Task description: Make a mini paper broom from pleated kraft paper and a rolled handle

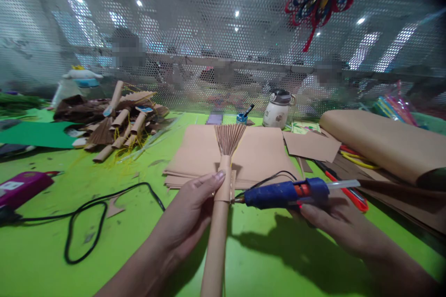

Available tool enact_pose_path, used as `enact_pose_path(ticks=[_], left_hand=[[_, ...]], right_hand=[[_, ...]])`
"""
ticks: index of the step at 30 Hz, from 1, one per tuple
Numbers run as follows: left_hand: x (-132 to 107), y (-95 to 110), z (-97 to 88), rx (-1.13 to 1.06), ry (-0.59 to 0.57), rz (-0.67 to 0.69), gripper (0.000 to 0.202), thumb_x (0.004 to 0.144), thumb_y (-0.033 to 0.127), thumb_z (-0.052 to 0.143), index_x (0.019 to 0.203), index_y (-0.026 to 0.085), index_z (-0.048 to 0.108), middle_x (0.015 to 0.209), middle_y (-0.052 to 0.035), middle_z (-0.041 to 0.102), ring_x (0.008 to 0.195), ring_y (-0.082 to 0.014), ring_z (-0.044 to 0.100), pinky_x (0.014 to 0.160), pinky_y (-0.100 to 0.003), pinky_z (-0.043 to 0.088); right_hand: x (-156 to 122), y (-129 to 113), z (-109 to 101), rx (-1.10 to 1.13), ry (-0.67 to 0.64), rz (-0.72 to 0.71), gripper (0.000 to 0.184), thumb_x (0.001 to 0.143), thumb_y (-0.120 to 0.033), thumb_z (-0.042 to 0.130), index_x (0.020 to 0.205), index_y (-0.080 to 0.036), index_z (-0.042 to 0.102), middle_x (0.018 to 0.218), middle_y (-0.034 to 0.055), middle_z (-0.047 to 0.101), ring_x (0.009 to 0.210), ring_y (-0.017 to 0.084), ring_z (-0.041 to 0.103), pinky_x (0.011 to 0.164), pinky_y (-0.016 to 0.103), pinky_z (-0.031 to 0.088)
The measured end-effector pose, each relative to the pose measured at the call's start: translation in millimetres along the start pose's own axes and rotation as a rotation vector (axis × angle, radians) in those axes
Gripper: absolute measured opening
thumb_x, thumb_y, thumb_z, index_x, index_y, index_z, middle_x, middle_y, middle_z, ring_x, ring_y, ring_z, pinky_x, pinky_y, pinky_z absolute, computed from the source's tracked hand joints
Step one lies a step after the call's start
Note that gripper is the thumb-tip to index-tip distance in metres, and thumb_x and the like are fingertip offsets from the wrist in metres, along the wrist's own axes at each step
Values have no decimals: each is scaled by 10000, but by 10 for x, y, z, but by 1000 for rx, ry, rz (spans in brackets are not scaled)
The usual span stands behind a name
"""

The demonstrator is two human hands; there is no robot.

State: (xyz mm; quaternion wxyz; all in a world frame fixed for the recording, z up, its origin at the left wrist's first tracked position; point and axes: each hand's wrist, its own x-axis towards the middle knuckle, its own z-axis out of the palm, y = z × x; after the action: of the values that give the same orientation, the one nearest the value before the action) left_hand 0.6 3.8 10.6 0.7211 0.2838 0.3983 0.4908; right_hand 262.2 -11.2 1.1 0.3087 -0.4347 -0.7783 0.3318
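Left hand (190,209) gripping paper tube (218,236) upright over green table (114,241), thumb pinning wrap strip (225,185) flat. Right hand (334,222) clasping glue gun (284,193), holding it level, nozzle touching strip edge for seam access. Fan (228,139) projecting from tube top.

surface: green table (104,241)
centre: stacked brown card sheets (258,158)
left: black cable (87,213), paper-roll pile (118,123)
right: brown paper roll (383,144)

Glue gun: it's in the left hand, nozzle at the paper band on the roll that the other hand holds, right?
Not quite. The head view shows the glue gun in the right hand; the left hand holds the brown paper roll. The nozzle is indeed at the band.
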Motion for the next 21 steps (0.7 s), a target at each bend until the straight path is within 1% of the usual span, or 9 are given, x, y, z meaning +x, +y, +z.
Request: enact_pose_path(ticks=[3,6,9,13,18,21], left_hand=[[8,2,-4,8,-8,-2,163,757,256,718,835,116,747,679,-40,668,600,-114,560,611,-202,488],[12,4,-4,11,-14,1,170,775,255,702,867,119,747,678,-35,654,597,-108,541,614,-200,485],[4,4,-3,8,-12,3,178,777,256,705,879,115,746,715,-42,661,633,-107,549,619,-187,481],[-12,-4,-4,7,16,-5,164,759,258,727,846,120,744,745,-40,672,612,-89,542,569,-166,468],[-14,-19,11,26,-10,-3,189,754,271,737,864,118,741,775,-49,678,640,-88,551,582,-156,472],[-16,-19,24,28,-5,-2,197,738,275,750,843,108,740,784,-57,682,627,-83,546,567,-150,469]], right_hand=[[-26,35,-12,15,-26,-11,306,906,-434,516,798,-188,662,662,20,560,603,145,500,531,242,420],[-34,69,-37,64,-7,-10,329,910,-450,503,804,-180,657,695,32,581,609,145,509,530,242,416],[-9,75,-53,100,21,-1,386,919,-474,475,758,-165,642,663,36,569,592,141,504,515,241,399],[54,43,-33,139,37,31,417,935,-484,439,778,-159,648,682,54,600,612,152,535,540,253,419],[113,-29,3,108,71,55,415,930,-501,442,813,-167,659,707,48,599,638,152,540,563,257,422],[123,-55,12,96,74,58,412,930,-510,440,822,-176,655,723,46,606,661,154,545,571,255,414]])
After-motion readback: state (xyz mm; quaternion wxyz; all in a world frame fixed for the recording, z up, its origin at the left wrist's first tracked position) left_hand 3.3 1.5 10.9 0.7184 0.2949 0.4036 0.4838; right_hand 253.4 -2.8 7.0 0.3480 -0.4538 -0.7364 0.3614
